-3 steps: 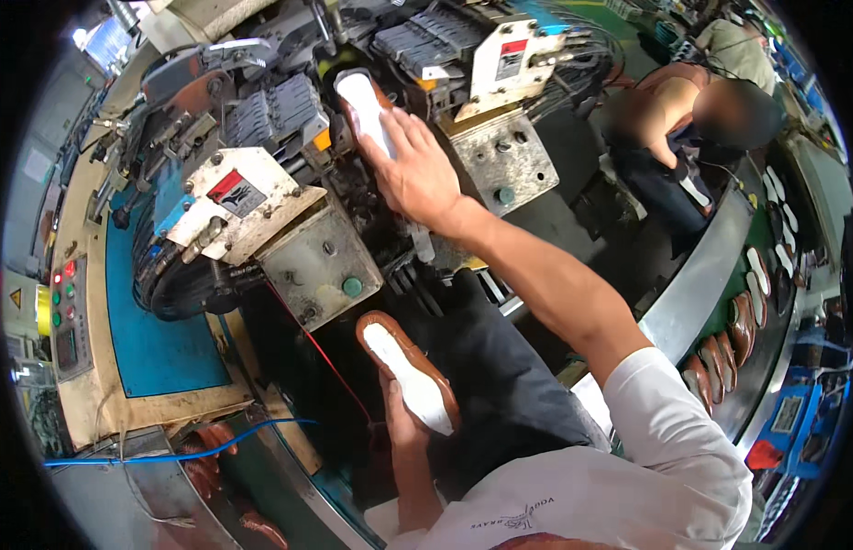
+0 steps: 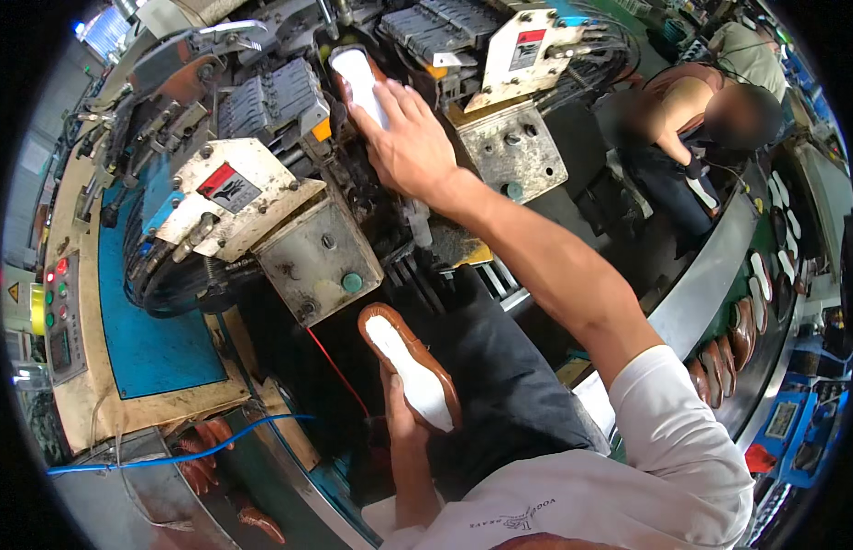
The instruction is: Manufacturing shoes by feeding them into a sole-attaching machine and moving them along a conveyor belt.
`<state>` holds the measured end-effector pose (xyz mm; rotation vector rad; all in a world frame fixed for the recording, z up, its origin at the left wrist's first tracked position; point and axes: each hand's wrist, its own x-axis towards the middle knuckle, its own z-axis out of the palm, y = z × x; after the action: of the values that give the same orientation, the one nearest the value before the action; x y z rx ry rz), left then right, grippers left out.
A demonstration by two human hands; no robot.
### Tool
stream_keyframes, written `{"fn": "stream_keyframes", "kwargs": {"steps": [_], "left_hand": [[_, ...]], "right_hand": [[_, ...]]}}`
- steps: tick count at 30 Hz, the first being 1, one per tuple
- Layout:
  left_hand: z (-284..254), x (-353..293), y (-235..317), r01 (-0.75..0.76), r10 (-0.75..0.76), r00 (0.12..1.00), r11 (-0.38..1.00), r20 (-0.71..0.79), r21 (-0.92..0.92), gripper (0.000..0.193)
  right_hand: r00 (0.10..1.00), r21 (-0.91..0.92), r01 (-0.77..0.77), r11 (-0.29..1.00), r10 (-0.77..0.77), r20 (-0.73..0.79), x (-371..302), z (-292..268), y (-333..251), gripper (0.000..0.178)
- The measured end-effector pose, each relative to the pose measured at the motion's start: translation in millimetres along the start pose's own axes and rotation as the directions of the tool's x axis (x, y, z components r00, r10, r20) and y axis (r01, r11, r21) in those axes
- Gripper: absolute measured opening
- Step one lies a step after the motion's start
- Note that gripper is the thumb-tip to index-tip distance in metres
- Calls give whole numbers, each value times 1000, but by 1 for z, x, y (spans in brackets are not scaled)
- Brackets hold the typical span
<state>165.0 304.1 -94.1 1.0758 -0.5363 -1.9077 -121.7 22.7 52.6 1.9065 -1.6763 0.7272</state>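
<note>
My left hand point(image 2: 404, 420) is closed round the side of a brown shoe upper point(image 2: 449, 380), which lies over my lap with its white insole facing up. Farther off, a second brown shoe upper point(image 2: 357, 81), also white insole up, sits at the middle of a shoe machine point(image 2: 298, 101). Over its near half my right hand point(image 2: 410, 142) is wrapped, thumb on the left side and fingers lying across the insole. The palm hides the near end of that shoe.
Metal boxes with green buttons point(image 2: 352, 282) flank the working spot. A control panel point(image 2: 63, 316) stands at left; a blue hose point(image 2: 252, 423) crosses below it. Brown shoes point(image 2: 742, 332) line a conveyor at right, where a co-worker point(image 2: 683, 115) sits. More brown pieces point(image 2: 206, 445) lie lower left.
The whole view has shifted slightly. My right hand and its shoe upper appear a little farther into the machine. The left hand keeps its hold.
</note>
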Motion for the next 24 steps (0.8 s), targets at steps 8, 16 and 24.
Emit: {"fn": "stream_keyframes", "kwargs": {"steps": [8, 16, 24], "left_hand": [[12, 53, 14, 58, -62, 995, 997, 81, 50, 72], [24, 82, 24, -21, 13, 990, 998, 138, 57, 71], [-47, 6, 29, -40, 46, 983, 999, -176, 36, 67]], "right_hand": [[999, -59, 36, 998, -38, -33, 49, 21, 15, 50], [998, -69, 32, 997, -35, -53, 73, 2, 11, 50], [881, 14, -150, 989, 127, 457, 78, -35, -22, 63]]}}
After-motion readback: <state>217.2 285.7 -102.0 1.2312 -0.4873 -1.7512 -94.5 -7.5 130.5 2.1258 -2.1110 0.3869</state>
